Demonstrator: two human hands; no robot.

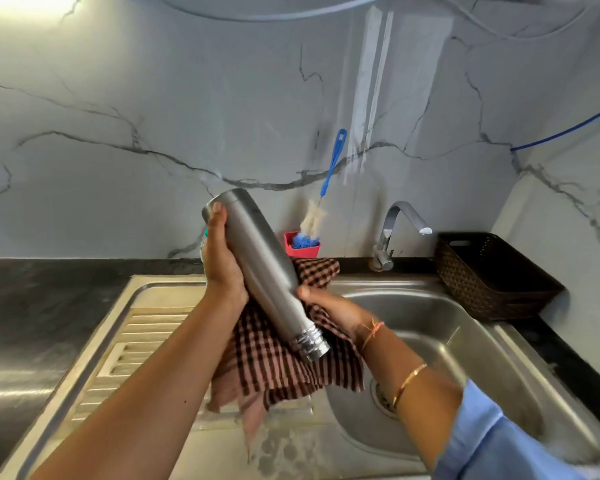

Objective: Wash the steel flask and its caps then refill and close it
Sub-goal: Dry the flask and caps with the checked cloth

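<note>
The steel flask [267, 271] is held in the air above the seam between the ribbed drainboard [136, 341] and the sink [471, 344], tilted with its flat base up at the far left and its bare threaded neck pointing down to the near right. The left hand [222, 261] wraps the upper body, thumb laid near the base edge. The right hand [329, 306] clasps the lower body, thumb on the steel, fingers behind in a checked cloth [278, 368] that sits under the flask. The cloth's loose end hangs down over the sink's left rim. The neck hangs clear above the bowl, well apart from its walls, and the tap [395, 220] stands to the far right with its spout turned away, leaving a free gap. Just behind the flask, by the marble wall, a red holder [300, 249] carries a blue-handled bottle brush [333, 164] — close to the flask's far side. A dark woven basket [492, 278] sits on the counter's right edge.
</note>
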